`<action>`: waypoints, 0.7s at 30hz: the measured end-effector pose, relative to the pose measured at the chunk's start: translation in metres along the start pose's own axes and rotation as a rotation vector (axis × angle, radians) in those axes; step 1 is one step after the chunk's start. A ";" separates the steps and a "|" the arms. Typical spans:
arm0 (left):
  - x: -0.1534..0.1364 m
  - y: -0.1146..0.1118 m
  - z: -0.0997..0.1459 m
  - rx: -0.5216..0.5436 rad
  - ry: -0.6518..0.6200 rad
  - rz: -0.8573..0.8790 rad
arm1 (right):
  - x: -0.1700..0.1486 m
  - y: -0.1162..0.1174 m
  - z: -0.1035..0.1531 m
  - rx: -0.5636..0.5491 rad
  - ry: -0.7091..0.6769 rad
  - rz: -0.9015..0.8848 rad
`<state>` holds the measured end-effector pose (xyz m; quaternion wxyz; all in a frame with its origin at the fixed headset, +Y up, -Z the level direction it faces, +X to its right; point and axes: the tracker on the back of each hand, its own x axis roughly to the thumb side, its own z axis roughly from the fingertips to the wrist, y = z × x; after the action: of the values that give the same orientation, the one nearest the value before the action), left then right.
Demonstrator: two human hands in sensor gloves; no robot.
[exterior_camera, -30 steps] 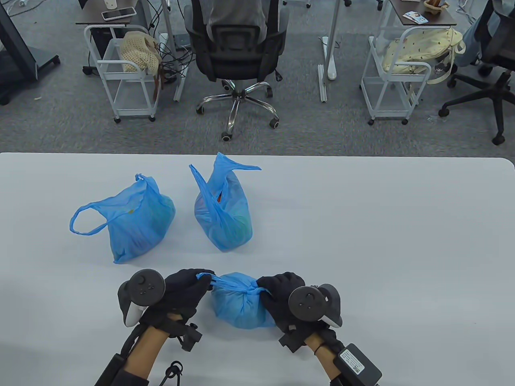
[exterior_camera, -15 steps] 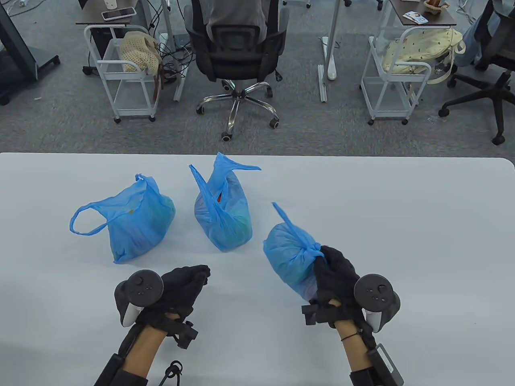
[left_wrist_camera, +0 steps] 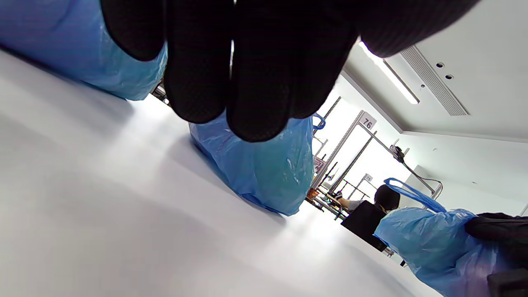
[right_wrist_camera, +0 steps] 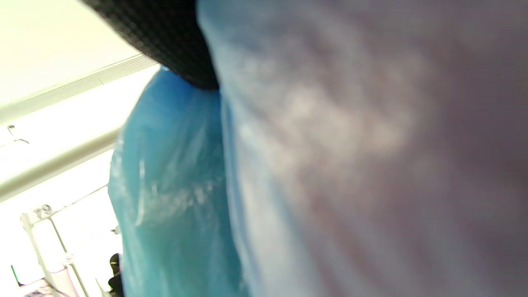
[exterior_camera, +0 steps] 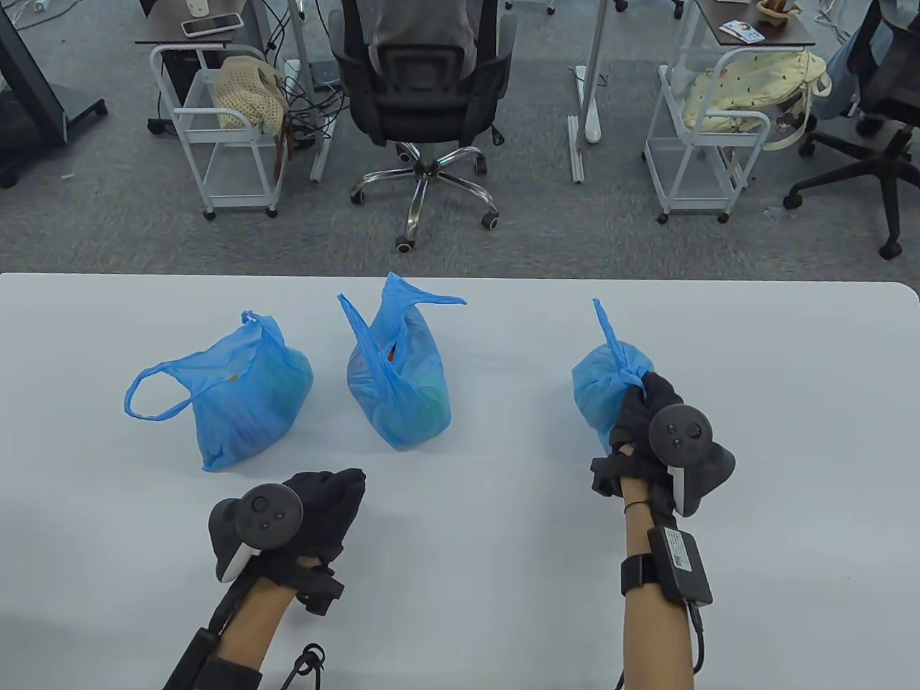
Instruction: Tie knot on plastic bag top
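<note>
The right hand (exterior_camera: 650, 413) grips the knotted blue plastic bag (exterior_camera: 604, 392) at its knot, toward the tabletop's (exterior_camera: 755, 503) right edge. The left hand (exterior_camera: 323, 503) rests loosely curled and holds nothing, near the front edge.

Open-plan office or lab workspace: grey carpet floor (exterior_camera: 108, 230), black swivel chair (exterior_camera: 424, 86) on a chrome star base with a person seated in it, desks with a phone (exterior_camera: 210, 24) on one, white rolling carts (exterior_camera: 215, 136) holding bags, cables trailing under the desk. White worktable (exterior_camera: 503, 503) in the foreground. Left wrist view shows a white ceiling with a strip light (left_wrist_camera: 390, 74) and vent (left_wrist_camera: 433, 82), metal racks with a numbered tag "76" (left_wrist_camera: 367, 121), and another seated person (left_wrist_camera: 371, 214).
</note>
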<state>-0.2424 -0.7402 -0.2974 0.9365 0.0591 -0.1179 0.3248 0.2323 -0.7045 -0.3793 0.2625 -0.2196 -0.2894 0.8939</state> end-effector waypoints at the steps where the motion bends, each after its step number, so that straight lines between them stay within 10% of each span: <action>1: -0.001 0.000 0.000 0.002 0.006 0.004 | -0.001 0.004 -0.005 -0.006 0.007 0.021; 9: -0.012 0.004 -0.003 0.033 0.058 0.017 | -0.017 0.018 -0.007 0.000 0.075 -0.029; 21: -0.013 0.005 -0.002 0.046 0.063 0.036 | 0.063 -0.052 0.037 0.010 -0.378 -0.216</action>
<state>-0.2549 -0.7434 -0.3025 0.9322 0.0682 -0.0820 0.3460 0.1816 -0.6453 -0.3338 0.2989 -0.0145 -0.3510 0.8873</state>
